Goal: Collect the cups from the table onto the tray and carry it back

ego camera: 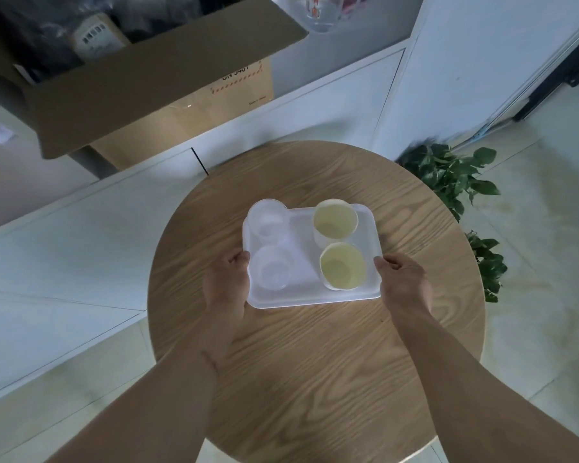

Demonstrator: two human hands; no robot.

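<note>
A white rectangular tray (301, 295) sits on the round wooden table (315, 362). On it stand two clear plastic cups, one at the far left (268, 222) and one at the near left (273, 272), plus two paper cups with yellowish insides, far right (335, 218) and near right (343, 266). My left hand (226, 282) grips the tray's left edge. Gripping the right edge is my right hand (403, 279). Whether the tray is lifted off the table, I cannot tell.
An open cardboard box (154, 81) full of dark items stands beyond the table on a low white cabinet (315, 105). A green leafy plant (455, 178) is at the table's right side. Pale tiled floor (64, 262) surrounds the table.
</note>
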